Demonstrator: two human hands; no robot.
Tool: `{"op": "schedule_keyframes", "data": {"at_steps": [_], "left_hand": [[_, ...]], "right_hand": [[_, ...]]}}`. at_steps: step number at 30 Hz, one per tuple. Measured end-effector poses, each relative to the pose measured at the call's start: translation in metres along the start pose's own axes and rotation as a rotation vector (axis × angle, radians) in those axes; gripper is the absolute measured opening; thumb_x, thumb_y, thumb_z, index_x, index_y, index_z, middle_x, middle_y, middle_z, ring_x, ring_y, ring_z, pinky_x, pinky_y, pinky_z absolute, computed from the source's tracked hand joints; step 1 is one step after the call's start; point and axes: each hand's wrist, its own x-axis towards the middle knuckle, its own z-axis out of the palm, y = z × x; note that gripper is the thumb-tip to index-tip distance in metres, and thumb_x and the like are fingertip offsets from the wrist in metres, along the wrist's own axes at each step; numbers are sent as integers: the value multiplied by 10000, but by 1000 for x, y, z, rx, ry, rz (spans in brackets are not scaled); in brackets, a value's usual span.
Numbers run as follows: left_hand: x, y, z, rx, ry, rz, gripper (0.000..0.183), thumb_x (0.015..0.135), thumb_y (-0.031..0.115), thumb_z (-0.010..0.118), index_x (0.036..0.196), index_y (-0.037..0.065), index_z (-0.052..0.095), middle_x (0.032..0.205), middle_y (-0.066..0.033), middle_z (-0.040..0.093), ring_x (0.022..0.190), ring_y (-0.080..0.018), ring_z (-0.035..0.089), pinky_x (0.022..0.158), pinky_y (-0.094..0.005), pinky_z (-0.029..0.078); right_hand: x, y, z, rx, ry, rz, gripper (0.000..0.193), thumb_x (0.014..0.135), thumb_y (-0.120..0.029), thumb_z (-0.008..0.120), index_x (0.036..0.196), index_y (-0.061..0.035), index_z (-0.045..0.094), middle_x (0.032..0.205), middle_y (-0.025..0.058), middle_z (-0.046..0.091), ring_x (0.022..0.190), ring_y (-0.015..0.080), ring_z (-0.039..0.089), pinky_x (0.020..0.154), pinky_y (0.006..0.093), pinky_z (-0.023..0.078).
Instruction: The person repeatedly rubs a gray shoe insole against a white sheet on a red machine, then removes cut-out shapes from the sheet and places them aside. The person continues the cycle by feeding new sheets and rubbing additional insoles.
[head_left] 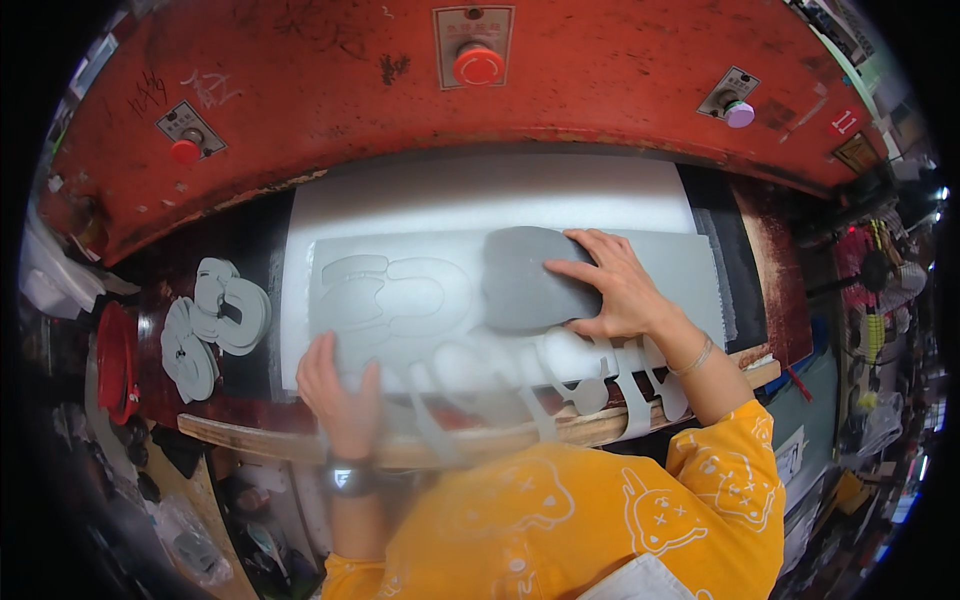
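Observation:
A light grey sheet [650, 265] lies on a white board [400, 195], with rounded outlines cut into its left part. On the sheet's middle rests a thick dark grey block with rounded corners [535, 280]; what is under it is hidden. My right hand [620, 290] grips this block at its right side, fingers and thumb spread along the edge. My left hand [342, 395], slightly blurred, is at the sheet's near left corner with fingers and thumb apart, holding nothing visible. Between my hands, leftover strips of cut sheet [635, 400] hang over the front wooden rail [250, 430].
A red machine beam [330, 90] spans the far side, bearing a red mushroom button [478, 65], a smaller red button [186, 151] and a pale purple button [739, 114]. Stacks of grey cut pieces [235, 310] lie at left, near a red round object [117, 362].

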Motion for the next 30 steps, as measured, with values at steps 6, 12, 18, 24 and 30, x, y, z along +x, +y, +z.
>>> {"op": "schedule_keyframes", "data": {"at_steps": [6, 12, 18, 24, 30], "left_hand": [[25, 30, -13, -173, -39, 118, 696, 707, 153, 745, 1329, 33, 457, 1254, -182, 515, 1184, -365, 454, 1025, -464, 347], [71, 83, 27, -417, -393, 446, 733, 703, 170, 765, 1348, 30, 449, 1229, -197, 525, 1144, -361, 486, 995, -416, 387], [91, 96, 64, -398, -383, 477, 718, 656, 184, 804, 1293, 29, 512, 1066, -127, 610, 1014, -309, 542, 904, -405, 409], [80, 97, 69, -396, -297, 446, 694, 655, 173, 809, 1279, 42, 537, 1038, -115, 624, 984, -295, 555, 889, -394, 408], [75, 102, 72, -355, -270, 452, 693, 665, 182, 806, 1286, 46, 533, 1025, -103, 630, 973, -286, 560, 879, -395, 406]], "right_hand": [[11, 6, -1, -2, 36, -18, 715, 590, -277, 773, 1272, -182, 580, 1399, 201, 394, 1273, 408, 374, 1062, 491, 289], [-4, 27, -8, 81, 43, 56, 803, 635, -304, 758, 1366, -137, 473, 1431, 207, 369, 1334, 405, 308, 1092, 483, 253], [-50, 52, -7, 307, 204, 334, 879, 647, -277, 780, 1409, -73, 392, 1365, 206, 454, 1296, 359, 388, 1101, 430, 268], [-57, 55, 10, 120, 337, 256, 779, 675, -212, 793, 1370, -81, 466, 1292, 152, 520, 1205, 312, 457, 1030, 391, 326], [-54, 62, 10, 117, 376, 213, 691, 721, -208, 762, 1344, -76, 492, 1213, 148, 571, 1172, 315, 482, 997, 405, 343]]}}
